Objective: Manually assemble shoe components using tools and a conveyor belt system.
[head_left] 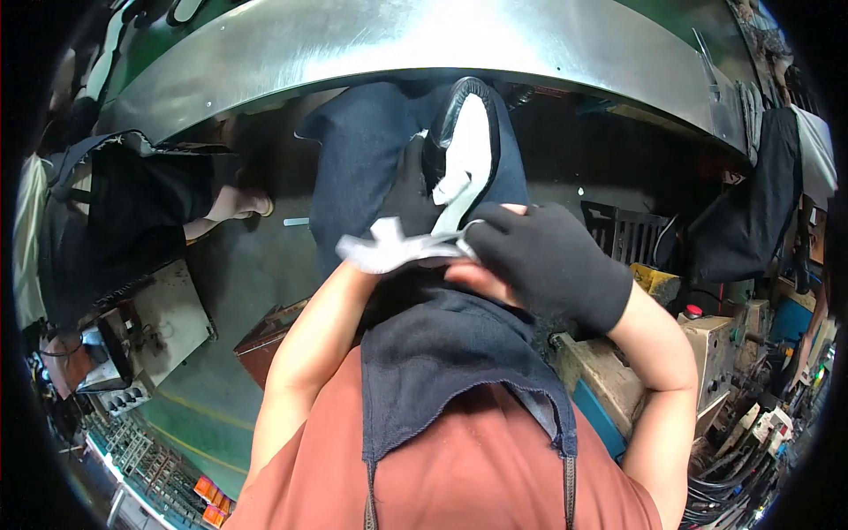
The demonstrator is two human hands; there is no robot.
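1 white glove (402, 246), half-on left hand (367, 265); right hand (539, 261) black-gloved, pulling.

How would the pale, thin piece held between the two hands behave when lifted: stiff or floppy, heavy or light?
The pale piece probably flexes: its strip curves upward. It looks light, pinched only at the black-gloved right hand. The left hand is mostly hidden behind it, so its grip is unclear.

A curved steel machine table (371, 44) arcs overhead, a black shoe (459, 132) beneath, cluttered machinery (733, 353) right.
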